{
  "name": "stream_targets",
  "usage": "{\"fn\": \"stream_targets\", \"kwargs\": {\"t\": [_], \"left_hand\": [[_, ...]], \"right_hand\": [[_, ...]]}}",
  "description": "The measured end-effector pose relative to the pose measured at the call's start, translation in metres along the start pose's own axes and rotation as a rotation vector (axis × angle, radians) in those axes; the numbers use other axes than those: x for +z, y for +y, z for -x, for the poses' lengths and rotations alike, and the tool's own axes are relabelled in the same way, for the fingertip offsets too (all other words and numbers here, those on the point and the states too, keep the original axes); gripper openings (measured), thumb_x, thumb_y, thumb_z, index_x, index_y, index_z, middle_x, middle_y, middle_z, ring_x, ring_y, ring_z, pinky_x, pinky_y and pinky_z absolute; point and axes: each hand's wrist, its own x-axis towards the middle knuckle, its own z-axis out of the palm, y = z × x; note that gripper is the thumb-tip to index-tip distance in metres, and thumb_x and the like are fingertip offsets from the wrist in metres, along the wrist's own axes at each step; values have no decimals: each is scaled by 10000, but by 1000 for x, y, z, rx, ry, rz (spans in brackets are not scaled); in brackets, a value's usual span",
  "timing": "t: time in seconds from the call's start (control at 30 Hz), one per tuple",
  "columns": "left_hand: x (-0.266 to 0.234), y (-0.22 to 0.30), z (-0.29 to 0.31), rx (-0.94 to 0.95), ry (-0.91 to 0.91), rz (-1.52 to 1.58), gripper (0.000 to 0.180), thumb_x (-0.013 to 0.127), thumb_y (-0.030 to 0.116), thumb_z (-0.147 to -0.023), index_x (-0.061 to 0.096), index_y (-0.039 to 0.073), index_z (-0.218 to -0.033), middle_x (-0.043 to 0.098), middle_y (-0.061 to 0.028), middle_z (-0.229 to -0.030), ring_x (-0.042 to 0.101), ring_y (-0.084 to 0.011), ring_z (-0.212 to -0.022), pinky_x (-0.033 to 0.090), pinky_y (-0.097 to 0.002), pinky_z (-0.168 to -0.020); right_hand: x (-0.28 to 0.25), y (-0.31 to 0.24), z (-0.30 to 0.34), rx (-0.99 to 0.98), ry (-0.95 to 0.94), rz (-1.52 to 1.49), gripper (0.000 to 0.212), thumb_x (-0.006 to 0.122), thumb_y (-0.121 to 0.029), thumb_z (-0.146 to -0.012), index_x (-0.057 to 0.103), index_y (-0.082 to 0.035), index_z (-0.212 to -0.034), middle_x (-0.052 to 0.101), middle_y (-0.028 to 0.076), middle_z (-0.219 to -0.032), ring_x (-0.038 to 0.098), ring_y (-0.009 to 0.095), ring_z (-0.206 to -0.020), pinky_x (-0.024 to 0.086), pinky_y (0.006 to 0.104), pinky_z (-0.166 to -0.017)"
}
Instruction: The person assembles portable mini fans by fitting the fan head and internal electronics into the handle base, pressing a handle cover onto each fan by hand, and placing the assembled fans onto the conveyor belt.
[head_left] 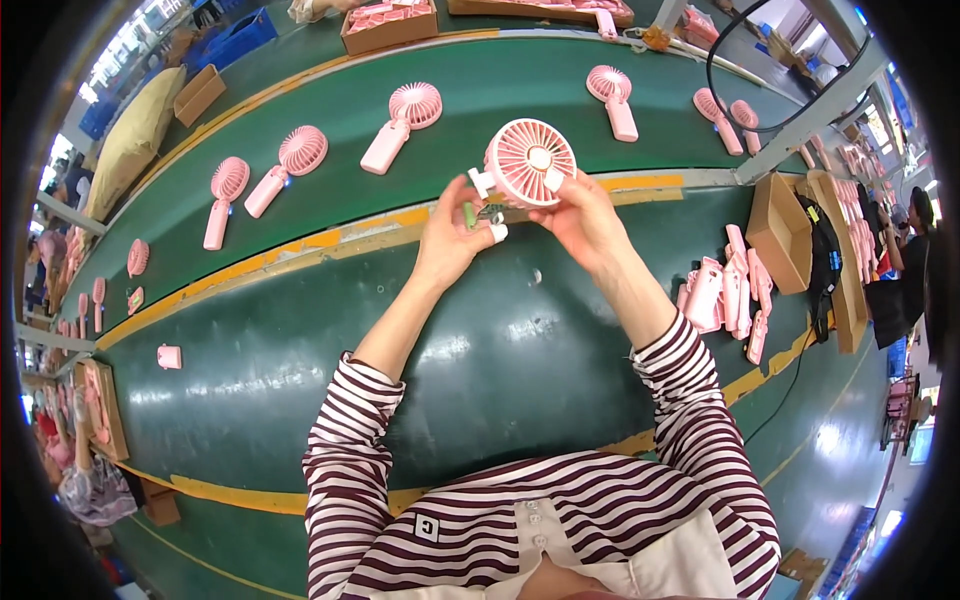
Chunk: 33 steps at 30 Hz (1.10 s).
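Watching from across the room, and the bit that matters is all in how this pink fan head [527,160] sits between the person's hands. It's held above the orange-yellow strip [640,183] where the dark green bench [500,370] meets the belt [350,190], almost straight out ahead of the body, slightly to the right of centre.

Right hand [588,218] has it for sure: thumb over the front grille, fingers tucked behind the lower right rim. That's the closer hand, since it's actually on the thing. The grille is facing back up at the wearer.

The pale stub [481,182] pokes out the left side, so the long axis runs from the round head leftward and a bit down, straight at the left hand [448,238]. That hand is curled fairly narrow, fingertips close by the stub, with a little green piece [469,215] in the gap by the thumb. Can't tell if it's really pinched or just touched, tbh.

No handle on this fan, unlike the whole fan [398,128] up the belt to the left. Loose pink handle parts [735,285] are piled off to the right, well apart from 2 busy hands.
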Motion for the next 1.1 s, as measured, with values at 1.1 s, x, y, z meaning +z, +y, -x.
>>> {"fn": "stream_targets", "kwargs": {"t": [1.1], "left_hand": [[-1,33,185,-888,-26,912,475,308,313,-860,418,-21,-1180,567,-225,-998,594,-325,-831,504,-418,-723]], "right_hand": [[40,16,96,-49,-126,145,459,604,-45,-751,449,13,-1179,576,67,-1050,556,132,-942,436,278,-826]]}}
